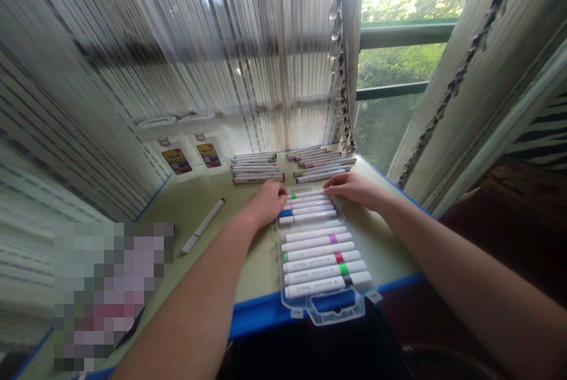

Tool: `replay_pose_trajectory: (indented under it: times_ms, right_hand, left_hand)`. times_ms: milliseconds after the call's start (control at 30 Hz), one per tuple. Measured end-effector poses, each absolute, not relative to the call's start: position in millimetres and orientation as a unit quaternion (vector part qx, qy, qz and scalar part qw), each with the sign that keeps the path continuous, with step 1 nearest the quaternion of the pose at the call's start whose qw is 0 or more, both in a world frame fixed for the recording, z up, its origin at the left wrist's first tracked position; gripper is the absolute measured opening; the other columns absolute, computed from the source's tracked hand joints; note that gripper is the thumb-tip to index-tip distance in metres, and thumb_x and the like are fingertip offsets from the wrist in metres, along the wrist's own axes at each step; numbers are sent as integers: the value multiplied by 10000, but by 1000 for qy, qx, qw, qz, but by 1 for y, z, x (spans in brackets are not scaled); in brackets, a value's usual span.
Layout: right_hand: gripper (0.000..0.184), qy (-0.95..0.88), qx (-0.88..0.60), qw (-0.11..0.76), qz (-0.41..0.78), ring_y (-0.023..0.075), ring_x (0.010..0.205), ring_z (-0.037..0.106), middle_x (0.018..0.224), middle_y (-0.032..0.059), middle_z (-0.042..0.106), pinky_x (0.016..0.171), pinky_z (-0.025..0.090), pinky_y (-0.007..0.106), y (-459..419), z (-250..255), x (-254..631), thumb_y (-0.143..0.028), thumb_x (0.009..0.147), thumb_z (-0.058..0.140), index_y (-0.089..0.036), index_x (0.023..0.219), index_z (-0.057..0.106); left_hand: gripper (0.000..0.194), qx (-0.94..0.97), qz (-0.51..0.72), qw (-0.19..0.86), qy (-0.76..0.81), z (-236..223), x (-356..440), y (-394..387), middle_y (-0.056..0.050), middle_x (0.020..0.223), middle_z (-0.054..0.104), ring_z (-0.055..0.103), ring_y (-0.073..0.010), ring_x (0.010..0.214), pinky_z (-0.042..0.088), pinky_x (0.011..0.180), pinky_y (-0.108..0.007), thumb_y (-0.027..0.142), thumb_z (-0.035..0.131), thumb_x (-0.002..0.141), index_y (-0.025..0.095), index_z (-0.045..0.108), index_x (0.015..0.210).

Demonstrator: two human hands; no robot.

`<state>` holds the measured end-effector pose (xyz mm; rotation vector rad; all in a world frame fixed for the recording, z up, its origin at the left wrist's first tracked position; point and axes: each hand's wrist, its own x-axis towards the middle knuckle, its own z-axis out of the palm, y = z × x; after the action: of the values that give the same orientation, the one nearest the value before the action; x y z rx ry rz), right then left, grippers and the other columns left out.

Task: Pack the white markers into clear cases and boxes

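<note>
The grip is two-handed: the left hand [266, 201] curls in at the case's left side, the right hand [357, 188] brings its fingertips to the far right corner. I can't tell whether either pinches anything. Set opposite each other, they seem placed to steady or straighten the far row. The open case [328, 319] lies between and nearer than them, its markers [310, 275] crosswise, probably to fit its width. Beyond are loose markers [259, 178]; a lone marker [204, 225] sits left on the worktop [248, 273].
</note>
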<state>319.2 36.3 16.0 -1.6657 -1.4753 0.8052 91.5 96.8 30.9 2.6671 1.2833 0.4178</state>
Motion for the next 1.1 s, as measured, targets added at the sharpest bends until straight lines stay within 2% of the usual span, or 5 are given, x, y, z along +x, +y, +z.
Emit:
replay_pose_trajectory:
  times_ms: [200, 500, 733, 1100]
  right_hand:
    - [220, -572, -666, 365, 310, 131, 674, 567, 700, 15, 682, 625, 413, 232, 36, 17, 320, -305, 632, 696, -146, 780, 731]
    - [299, -552, -647, 382, 362, 104, 584, 521, 668, 20, 666, 556, 383, 236, 37, 17, 324, -316, 595, 735, -125, 826, 736]
    - [177, -553, -676, 366, 321, 124, 626, 551, 695, 26, 690, 587, 395, 232, 36, 17, 316, -256, 660, 668, -144, 774, 745]
    - [181, -582, -654, 375, 304, 123, 613, 537, 662, 11, 655, 584, 381, 235, 41, 10, 318, -245, 655, 612, -145, 764, 715]
  left_hand:
    - [305, 896, 116, 64, 423, 34, 89, 95, -96, 934, 641, 609, -199, 848, 464, 806, -284, 344, 488, 833, 153, 709, 918]
    - [254, 881, 116, 109, 445, 36, 94, 96, -91, 950, 669, 607, -191, 872, 461, 796, -263, 300, 526, 825, 135, 682, 940]
    - [225, 863, 141, 124, 470, 37, 91, 96, -78, 858, 695, 618, -187, 757, 470, 709, -263, 311, 582, 770, 139, 708, 839]
    - [178, 820, 173, 201, 507, 31, 93, 100, -54, 738, 709, 620, -175, 692, 455, 643, -251, 266, 595, 698, 156, 729, 737]
